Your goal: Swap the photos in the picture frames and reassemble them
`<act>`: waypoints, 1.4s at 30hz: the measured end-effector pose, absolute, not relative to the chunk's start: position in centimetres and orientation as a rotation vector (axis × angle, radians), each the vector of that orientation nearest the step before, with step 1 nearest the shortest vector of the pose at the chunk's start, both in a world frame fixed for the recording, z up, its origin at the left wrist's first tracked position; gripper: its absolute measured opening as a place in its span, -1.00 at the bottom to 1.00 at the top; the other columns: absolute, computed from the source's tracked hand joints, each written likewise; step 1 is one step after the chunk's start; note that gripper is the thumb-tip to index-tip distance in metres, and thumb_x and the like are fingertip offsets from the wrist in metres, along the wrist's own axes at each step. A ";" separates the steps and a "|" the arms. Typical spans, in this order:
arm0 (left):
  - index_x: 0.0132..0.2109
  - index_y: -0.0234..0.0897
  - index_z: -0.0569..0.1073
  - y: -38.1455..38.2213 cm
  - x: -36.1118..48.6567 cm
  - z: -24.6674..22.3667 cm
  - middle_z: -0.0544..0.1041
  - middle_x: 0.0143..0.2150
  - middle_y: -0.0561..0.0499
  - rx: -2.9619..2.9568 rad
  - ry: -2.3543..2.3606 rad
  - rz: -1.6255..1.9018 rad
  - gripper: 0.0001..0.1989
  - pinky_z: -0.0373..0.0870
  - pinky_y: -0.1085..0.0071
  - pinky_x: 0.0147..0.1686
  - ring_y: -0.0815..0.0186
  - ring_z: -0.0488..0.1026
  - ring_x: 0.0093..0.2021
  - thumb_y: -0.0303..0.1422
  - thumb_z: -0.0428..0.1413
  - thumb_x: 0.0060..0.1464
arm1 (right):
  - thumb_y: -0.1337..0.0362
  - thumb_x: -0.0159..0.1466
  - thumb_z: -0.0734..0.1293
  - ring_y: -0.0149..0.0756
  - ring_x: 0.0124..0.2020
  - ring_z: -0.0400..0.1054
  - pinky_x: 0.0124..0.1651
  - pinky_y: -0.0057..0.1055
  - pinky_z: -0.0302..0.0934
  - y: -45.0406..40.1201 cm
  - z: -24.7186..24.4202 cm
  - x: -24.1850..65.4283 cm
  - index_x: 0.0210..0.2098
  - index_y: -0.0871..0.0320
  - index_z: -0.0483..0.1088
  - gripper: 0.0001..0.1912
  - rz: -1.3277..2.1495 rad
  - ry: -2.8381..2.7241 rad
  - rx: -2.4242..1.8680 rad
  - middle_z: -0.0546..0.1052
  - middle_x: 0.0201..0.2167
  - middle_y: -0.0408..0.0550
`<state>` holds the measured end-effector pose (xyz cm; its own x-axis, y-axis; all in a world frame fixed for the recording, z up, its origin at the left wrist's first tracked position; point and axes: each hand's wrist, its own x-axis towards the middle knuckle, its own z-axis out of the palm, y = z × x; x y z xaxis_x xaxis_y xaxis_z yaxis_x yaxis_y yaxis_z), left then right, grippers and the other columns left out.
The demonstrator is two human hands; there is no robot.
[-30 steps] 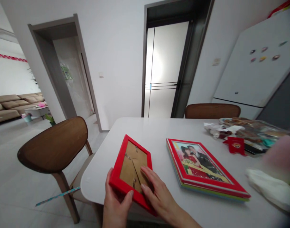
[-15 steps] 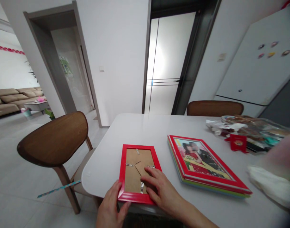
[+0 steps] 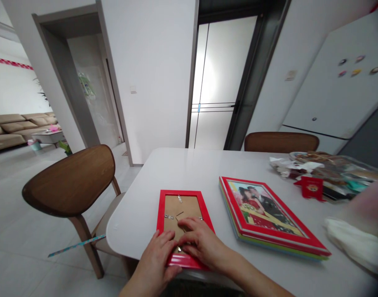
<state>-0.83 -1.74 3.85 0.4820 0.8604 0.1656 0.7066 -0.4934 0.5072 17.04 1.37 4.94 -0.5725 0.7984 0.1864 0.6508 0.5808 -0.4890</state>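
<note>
A red picture frame (image 3: pixel 204 206) lies face down near the table's front edge, its brown backboard (image 3: pixel 172 206) showing. Small metal clips sit along its sides, and a thin stand wire lies at the middle. My left hand (image 3: pixel 156 258) holds the lower left of the frame, fingers on the backboard and thumb by the near rim. Over the lower half, my right hand (image 3: pixel 203 243) has its fingers bent around the bottom metal clip (image 3: pixel 179 249), which is mostly covered. To the right rests a stack of frames, topped by a red frame with a photo (image 3: pixel 263 206).
The white table (image 3: pixel 189 165) holds a red packet (image 3: pixel 312 188), plastic-wrapped items (image 3: pixel 355 169) and a white cloth-like thing (image 3: pixel 352 243) on the right. A wooden chair (image 3: pixel 71 181) stands at left, another chair (image 3: pixel 281 141) behind the table.
My left hand has moved from the frame's lower left corner up and right onto the backboard. My right fingers have shifted slightly left and curled closer around the bottom clip.
</note>
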 end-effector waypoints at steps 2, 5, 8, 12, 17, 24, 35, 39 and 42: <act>-0.04 -0.27 0.33 -1.8 -0.7 4.2 0.32 0.05 -0.20 2.346 1.311 0.538 -0.56 0.04 0.04 0.07 0.11 0.22 0.07 -0.36 0.13 -0.15 | 0.33 0.04 0.28 -0.24 -0.06 0.17 -0.01 -0.25 0.03 1.3 4.8 16.9 -0.35 -0.04 0.45 -0.80 0.503 -2.387 -1.172 0.36 -0.12 -0.10; -0.14 -0.29 0.38 -2.0 -0.6 4.4 0.33 0.04 -0.20 2.330 1.310 0.534 -0.68 0.00 0.04 0.09 0.12 0.20 0.08 -0.34 0.11 -0.12 | 0.35 0.08 0.22 -0.26 -0.08 0.19 -0.03 -0.30 0.06 1.8 4.8 17.6 -0.26 0.06 0.41 -0.76 0.475 -2.328 -1.214 0.34 -0.09 -0.04; -0.23 -0.29 0.39 -2.1 -0.5 4.6 0.33 0.04 -0.21 2.308 1.322 0.519 -0.77 -0.03 0.04 0.10 0.12 0.18 0.09 -0.34 0.10 -0.10 | 0.41 0.09 0.17 -0.24 -0.09 0.18 -0.04 -0.33 0.06 3.0 4.7 19.0 -0.19 0.19 0.37 -0.70 0.295 -2.244 -1.453 0.35 -0.11 0.05; -0.28 -0.30 0.37 -2.0 -0.5 4.6 0.31 0.05 -0.24 2.286 1.323 0.514 -0.82 -0.06 0.01 0.10 0.11 0.16 0.10 -0.33 0.09 -0.09 | 0.44 0.07 0.16 -0.25 -0.23 0.21 -0.16 -0.39 0.11 4.5 4.4 20.1 -0.40 0.21 0.43 -0.79 0.148 -2.250 -1.655 0.40 -0.31 0.04; -0.32 -0.28 0.36 -2.1 -0.6 4.4 0.33 0.04 -0.22 2.269 1.306 0.569 -0.85 -0.04 0.00 0.09 0.10 0.18 0.09 -0.35 0.10 -0.11 | 0.43 0.10 0.15 -0.23 -0.25 0.19 -0.21 -0.38 0.09 5.0 4.1 19.8 -0.41 0.21 0.42 -0.78 0.089 -2.207 -1.692 0.38 -0.35 0.06; -0.33 -0.27 0.36 -2.2 -0.5 4.3 0.34 0.03 -0.20 2.248 1.302 0.607 -0.85 -0.04 -0.01 0.09 0.09 0.19 0.08 -0.40 0.11 -0.14 | 0.30 0.15 0.16 -0.28 -0.20 0.19 -0.17 -0.39 0.05 4.8 4.8 17.0 -0.28 0.12 0.40 -0.78 0.136 -2.266 -1.521 0.39 -0.26 -0.03; -0.34 -0.28 0.36 -2.1 -0.3 4.3 0.34 0.03 -0.19 2.249 1.331 0.579 -0.84 -0.05 -0.02 0.09 0.09 0.19 0.08 -0.42 0.14 -0.17 | 0.25 0.16 0.16 -0.30 -0.28 0.23 -0.25 -0.42 0.06 7.3 3.7 12.0 -0.41 0.15 0.42 -0.78 0.134 -2.241 -1.533 0.41 -0.37 -0.03; -0.32 -0.28 0.36 -2.0 -0.5 4.0 0.34 0.03 -0.20 2.248 1.300 0.604 -0.83 -0.04 0.00 0.09 0.10 0.20 0.08 -0.41 0.12 -0.16 | 0.22 0.20 0.09 -0.22 -0.21 0.19 -0.19 -0.33 0.03 7.8 3.5 13.3 -0.26 0.19 0.37 -0.71 0.083 -2.149 -1.623 0.40 -0.26 0.05; -0.31 -0.26 0.36 -2.0 -0.6 3.9 0.33 0.04 -0.19 2.240 1.270 0.623 -0.83 -0.04 -0.01 0.09 0.11 0.19 0.09 -0.40 0.12 -0.16 | 0.26 0.19 0.10 -0.19 -0.21 0.18 -0.20 -0.30 0.01 8.3 3.4 14.1 -0.24 0.18 0.36 -0.73 0.074 -2.122 -1.657 0.41 -0.21 0.04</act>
